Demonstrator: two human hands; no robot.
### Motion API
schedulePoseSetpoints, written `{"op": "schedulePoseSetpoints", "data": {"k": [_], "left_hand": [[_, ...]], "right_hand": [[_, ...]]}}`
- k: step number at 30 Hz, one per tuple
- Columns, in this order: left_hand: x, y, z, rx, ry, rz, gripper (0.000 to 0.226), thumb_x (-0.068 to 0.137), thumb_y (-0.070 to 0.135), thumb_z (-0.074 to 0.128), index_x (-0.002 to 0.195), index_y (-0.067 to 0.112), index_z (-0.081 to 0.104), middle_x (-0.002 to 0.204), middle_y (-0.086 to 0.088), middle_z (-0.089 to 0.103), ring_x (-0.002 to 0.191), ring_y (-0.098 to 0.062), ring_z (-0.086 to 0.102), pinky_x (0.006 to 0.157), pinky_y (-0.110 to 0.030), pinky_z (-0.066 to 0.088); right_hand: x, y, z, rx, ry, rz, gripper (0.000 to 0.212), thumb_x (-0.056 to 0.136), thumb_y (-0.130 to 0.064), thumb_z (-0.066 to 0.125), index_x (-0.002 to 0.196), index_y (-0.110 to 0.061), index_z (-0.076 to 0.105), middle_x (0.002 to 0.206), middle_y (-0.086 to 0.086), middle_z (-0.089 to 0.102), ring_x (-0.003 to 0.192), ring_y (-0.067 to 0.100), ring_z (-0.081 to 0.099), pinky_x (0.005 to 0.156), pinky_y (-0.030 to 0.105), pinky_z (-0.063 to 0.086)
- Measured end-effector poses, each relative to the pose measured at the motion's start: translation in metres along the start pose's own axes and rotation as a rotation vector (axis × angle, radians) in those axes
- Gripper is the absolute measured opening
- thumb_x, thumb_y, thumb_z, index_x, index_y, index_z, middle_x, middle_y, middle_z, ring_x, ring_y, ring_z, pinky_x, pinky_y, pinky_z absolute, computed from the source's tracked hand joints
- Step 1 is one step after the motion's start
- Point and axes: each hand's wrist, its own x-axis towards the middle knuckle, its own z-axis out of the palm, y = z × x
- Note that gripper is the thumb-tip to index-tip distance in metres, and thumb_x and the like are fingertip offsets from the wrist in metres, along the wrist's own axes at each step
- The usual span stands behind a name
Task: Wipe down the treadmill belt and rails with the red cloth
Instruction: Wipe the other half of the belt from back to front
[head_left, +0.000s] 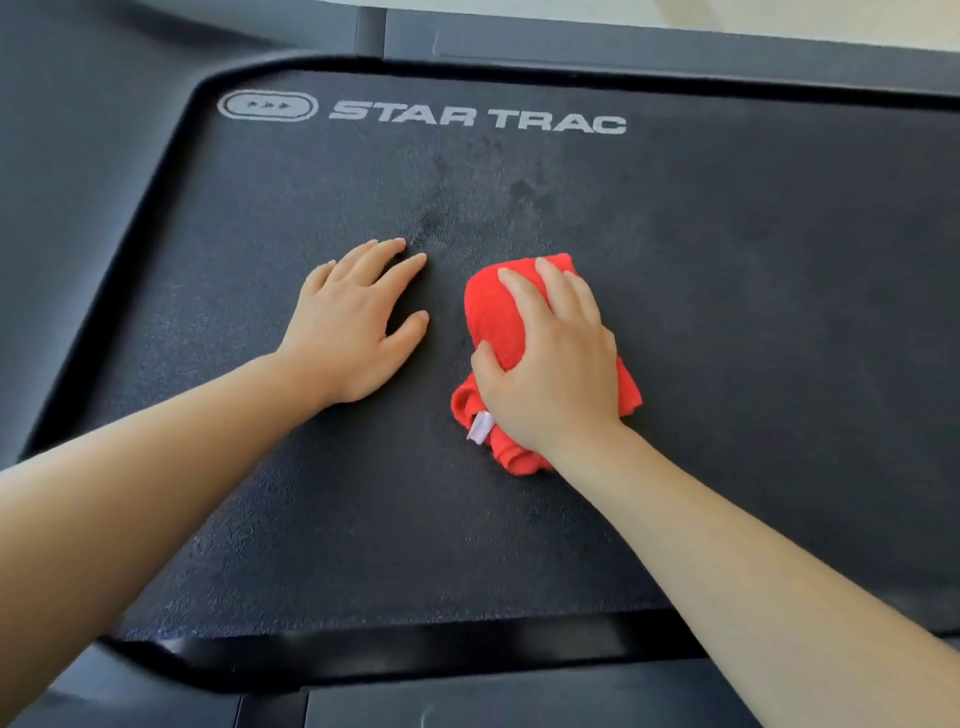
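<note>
A: Which step is this?
B: Belt wiping. The right hand (550, 364) presses flat, clamped on the bunched red cloth (498, 312) mid-belt (753, 312); the left hand (353, 322) rests spread, empty, beside it.
A: Next?
B: Probably sweeping toward those dark smudges (431, 223), then the rails (130, 208).

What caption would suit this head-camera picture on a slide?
Right hand presses a bunched red cloth onto the Star Trac treadmill belt while the left hand rests flat beside it.

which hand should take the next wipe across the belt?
Right. The right hand already presses the cloth onto the belt; the left hand lies flat and bare beside it.
</note>
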Motion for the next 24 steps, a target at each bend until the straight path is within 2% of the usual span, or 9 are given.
{"op": "schedulePoseSetpoints", "data": {"k": [5, 10, 12, 16, 24], "left_hand": [[0.061, -0.022, 0.005, 0.017, 0.001, -0.099, 0.056, 0.094, 0.047, 0.033, 0.146, 0.028, 0.025, 0.156, -0.002, 0.018, 0.144, -0.022, 0.011, 0.115, -0.049, 0.007], [0.153, -0.037, 0.005, 0.01, -0.023, -0.189, 0.054, 0.093, 0.05, 0.031, 0.145, 0.035, 0.025, 0.156, 0.001, 0.017, 0.144, -0.021, 0.01, 0.113, -0.056, 0.003], [0.178, -0.035, 0.009, -0.032, 0.024, -0.257, 0.052, 0.093, 0.05, 0.029, 0.144, 0.036, 0.027, 0.155, 0.004, 0.021, 0.143, -0.019, 0.013, 0.111, -0.059, 0.003], [0.19, -0.033, 0.021, 0.023, 0.158, -0.324, 0.051, 0.091, 0.052, 0.031, 0.139, 0.036, 0.034, 0.15, 0.007, 0.03, 0.139, -0.017, 0.02, 0.11, -0.057, 0.007], [0.189, -0.034, 0.021, 0.011, 0.164, -0.337, 0.049, 0.089, 0.052, 0.034, 0.137, 0.04, 0.034, 0.15, 0.012, 0.028, 0.139, -0.01, 0.017, 0.112, -0.054, 0.007]], "right_hand": [[0.081, 0.007, 0.015, 0.015, 0.04, 0.019, 0.061, 0.081, -0.041, 0.055, 0.138, -0.028, 0.04, 0.152, 0.0, 0.028, 0.141, 0.021, 0.017, 0.104, 0.045, 0.029], [0.168, 0.021, 0.023, 0.003, 0.068, 0.047, 0.061, 0.081, -0.043, 0.053, 0.138, -0.029, 0.04, 0.15, -0.001, 0.03, 0.14, 0.022, 0.02, 0.104, 0.047, 0.031], [0.196, 0.028, 0.026, 0.003, 0.079, 0.053, 0.06, 0.081, -0.042, 0.053, 0.138, -0.029, 0.04, 0.15, -0.001, 0.03, 0.14, 0.023, 0.019, 0.104, 0.048, 0.03], [0.245, 0.04, 0.03, 0.0, 0.117, 0.046, 0.059, 0.08, -0.042, 0.054, 0.136, -0.028, 0.042, 0.148, 0.0, 0.034, 0.137, 0.023, 0.024, 0.104, 0.047, 0.03], [0.321, 0.043, 0.033, 0.008, 0.07, 0.025, 0.06, 0.081, -0.042, 0.053, 0.137, -0.027, 0.041, 0.147, 0.001, 0.034, 0.138, 0.024, 0.024, 0.104, 0.048, 0.031]]}}
